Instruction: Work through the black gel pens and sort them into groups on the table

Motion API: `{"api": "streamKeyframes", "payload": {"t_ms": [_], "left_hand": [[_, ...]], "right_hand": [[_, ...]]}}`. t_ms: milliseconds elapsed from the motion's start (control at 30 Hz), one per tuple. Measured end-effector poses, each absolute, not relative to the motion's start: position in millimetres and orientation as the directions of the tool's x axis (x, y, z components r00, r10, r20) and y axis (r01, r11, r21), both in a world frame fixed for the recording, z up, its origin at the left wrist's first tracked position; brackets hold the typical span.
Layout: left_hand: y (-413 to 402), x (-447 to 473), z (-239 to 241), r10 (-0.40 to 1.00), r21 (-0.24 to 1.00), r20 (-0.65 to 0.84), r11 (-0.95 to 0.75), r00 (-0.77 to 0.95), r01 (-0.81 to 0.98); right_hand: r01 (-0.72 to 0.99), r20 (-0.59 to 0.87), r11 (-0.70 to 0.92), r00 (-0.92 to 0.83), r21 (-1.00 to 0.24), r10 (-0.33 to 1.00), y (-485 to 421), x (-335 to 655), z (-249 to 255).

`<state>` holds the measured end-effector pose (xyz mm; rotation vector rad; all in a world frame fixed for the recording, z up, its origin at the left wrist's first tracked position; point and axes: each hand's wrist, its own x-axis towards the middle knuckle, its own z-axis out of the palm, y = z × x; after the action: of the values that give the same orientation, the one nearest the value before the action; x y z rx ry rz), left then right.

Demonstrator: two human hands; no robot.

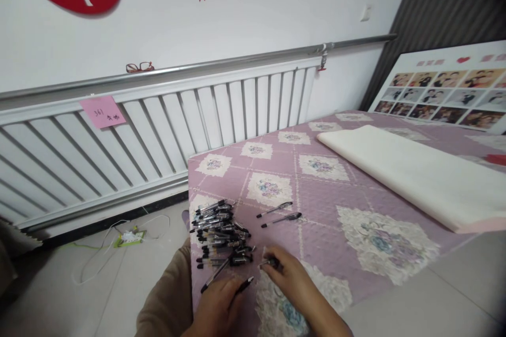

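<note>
Gripping a black pen (244, 285) in closed fingers, the left hand (215, 308) rests at the near edge of the purple quilted bed (348, 205), while the right hand (290, 281) pinches a small pen part (271, 262) just beside the pile of pens (221, 234).

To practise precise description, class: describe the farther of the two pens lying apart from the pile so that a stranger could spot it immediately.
Find the purple quilted bedspread beside the white radiator. Near its left corner lies a heap of pens, and right of it two pens lie alone. Yours is the farther pen, closer to the radiator than the nearer pen and touching nothing else.
</note>
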<state>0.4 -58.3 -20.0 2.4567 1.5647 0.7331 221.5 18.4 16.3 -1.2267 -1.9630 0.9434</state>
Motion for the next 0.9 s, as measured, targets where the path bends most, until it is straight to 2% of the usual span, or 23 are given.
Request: {"api": "streamKeyframes", "payload": {"t_ms": [100,233,433,567,900], "left_hand": [[-58,-1,-20,0.882,0.390,0.337,-0.448,0.328,0.804],[-59,-2,-18,0.866,0.395,0.372,-0.474,0.334,0.787],[-59,-2,-13,0.870,0.397,0.364,-0.469,0.334,0.789],[-59,0,-12,0.876,0.411,0.353,-0.462,0.330,0.786],[-58,0,-19,0.866,0.392,0.367,-0.474,0.339,0.788]], "right_hand": [[0.511,0.161,0.412,-0.464,-0.754,0.871,11,205,13],[0.559,0.182,0.442,-0.460,-0.701,0.869,8,189,10],[0.509,0.310,0.471,-0.371,-0.721,0.875,15,198,8],[0.483,0.342,0.510,-0.397,-0.711,0.852,10,202,16],[0.600,0.224,0.529,-0.508,-0.600,0.831,1,184,12]]}}
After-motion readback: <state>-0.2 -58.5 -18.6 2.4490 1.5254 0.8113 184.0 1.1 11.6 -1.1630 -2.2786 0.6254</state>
